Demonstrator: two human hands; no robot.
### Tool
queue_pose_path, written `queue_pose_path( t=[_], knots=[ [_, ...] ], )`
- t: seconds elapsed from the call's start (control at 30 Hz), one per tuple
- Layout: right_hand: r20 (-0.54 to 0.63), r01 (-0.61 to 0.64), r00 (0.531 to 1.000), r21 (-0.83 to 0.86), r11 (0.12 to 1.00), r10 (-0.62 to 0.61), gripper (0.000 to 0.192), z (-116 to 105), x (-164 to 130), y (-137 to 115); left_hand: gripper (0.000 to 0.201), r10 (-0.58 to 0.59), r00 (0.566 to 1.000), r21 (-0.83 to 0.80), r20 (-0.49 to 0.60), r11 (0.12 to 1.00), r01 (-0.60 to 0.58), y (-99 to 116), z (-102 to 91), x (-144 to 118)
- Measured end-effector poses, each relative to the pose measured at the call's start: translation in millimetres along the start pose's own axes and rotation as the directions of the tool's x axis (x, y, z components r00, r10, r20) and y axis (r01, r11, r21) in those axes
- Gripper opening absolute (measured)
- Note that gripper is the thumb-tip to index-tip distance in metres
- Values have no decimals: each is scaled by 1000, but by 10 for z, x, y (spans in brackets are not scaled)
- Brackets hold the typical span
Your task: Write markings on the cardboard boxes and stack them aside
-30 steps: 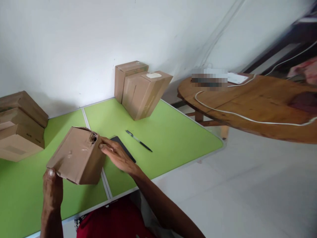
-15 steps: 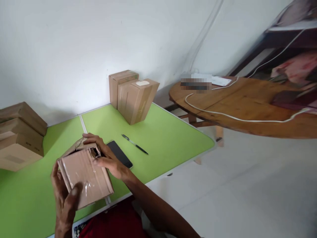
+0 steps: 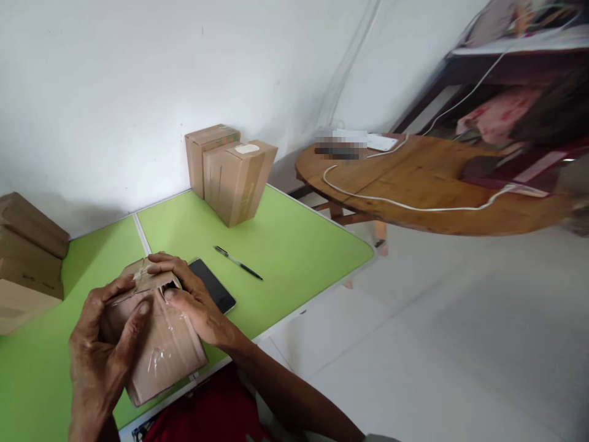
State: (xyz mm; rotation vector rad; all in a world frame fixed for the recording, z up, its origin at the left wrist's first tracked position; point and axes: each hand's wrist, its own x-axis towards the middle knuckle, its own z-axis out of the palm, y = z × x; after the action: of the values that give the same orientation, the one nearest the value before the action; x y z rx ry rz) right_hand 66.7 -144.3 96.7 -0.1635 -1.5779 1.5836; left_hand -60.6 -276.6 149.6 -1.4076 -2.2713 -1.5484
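A small cardboard box (image 3: 163, 350) wrapped in clear tape rests at the near edge of the green table (image 3: 294, 245), its torn top flap facing away from me. My left hand (image 3: 99, 350) clasps its left side, with fingers over the upper flap and the thumb on the taped face. My right hand (image 3: 193, 298) grips the right top corner, its fingers curled over the torn opening. A black phone (image 3: 212, 293) lies flat just to the right of my right hand. A black pen (image 3: 238, 263) lies a little farther out on the table.
Two upright cardboard boxes (image 3: 230, 172) stand against the wall at the table's far corner. Stacked boxes (image 3: 25, 258) sit at the left edge. A round wooden table (image 3: 432, 190) with a white cable (image 3: 405, 207) stands to the right, over pale floor.
The box has been turned and pulled toward me, its taped face now upward. My left hand moved from the bottom corner onto its top and side; my right hand curled over the torn flap.
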Motion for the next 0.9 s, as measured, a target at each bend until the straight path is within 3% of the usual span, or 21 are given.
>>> queue_pose_path(
  t=[0.2,0.3,0.37,0.43,0.5,0.57,0.6,0.7,0.8,0.83,0.9],
  knots=[
    [13,54,998,-27,998,-54,35,44,-12,-35,58,25,998,202,-51,979,-14,142,16,14],
    [79,33,996,-42,999,-30,52,-181,19,-8,64,-9,997,196,-83,980,25,168,74,48],
    [8,-3,1000,-176,984,5,58,-472,24,36,69,-84,990,181,-117,978,104,170,83,74],
    [-158,-188,979,-462,867,128,49,-827,1,103,72,-164,976,173,-146,967,189,172,68,93],
    [-340,-455,890,-680,575,303,31,-1172,-54,185,72,-201,967,185,-158,956,229,183,52,98],
    [-452,-594,795,-715,368,405,17,-1436,-129,269,72,-215,963,189,-162,951,244,205,54,91],
    [-478,-627,765,-706,330,432,14,-1526,-166,306,72,-214,963,185,-164,952,243,218,62,85],
    [-485,-660,735,-671,338,474,18,-1633,-245,368,76,-193,967,172,-166,960,221,246,89,64],
    [-424,-636,762,-635,439,490,27,-1550,-259,305,78,-188,968,159,-166,964,215,241,85,48],
    [-385,-616,781,-606,503,493,29,-1491,-255,252,77,-192,967,155,-170,963,219,233,79,44],
    [-250,-552,834,-397,733,492,34,-1330,-243,102,75,-185,966,156,-181,964,214,209,66,38]
  ],
)
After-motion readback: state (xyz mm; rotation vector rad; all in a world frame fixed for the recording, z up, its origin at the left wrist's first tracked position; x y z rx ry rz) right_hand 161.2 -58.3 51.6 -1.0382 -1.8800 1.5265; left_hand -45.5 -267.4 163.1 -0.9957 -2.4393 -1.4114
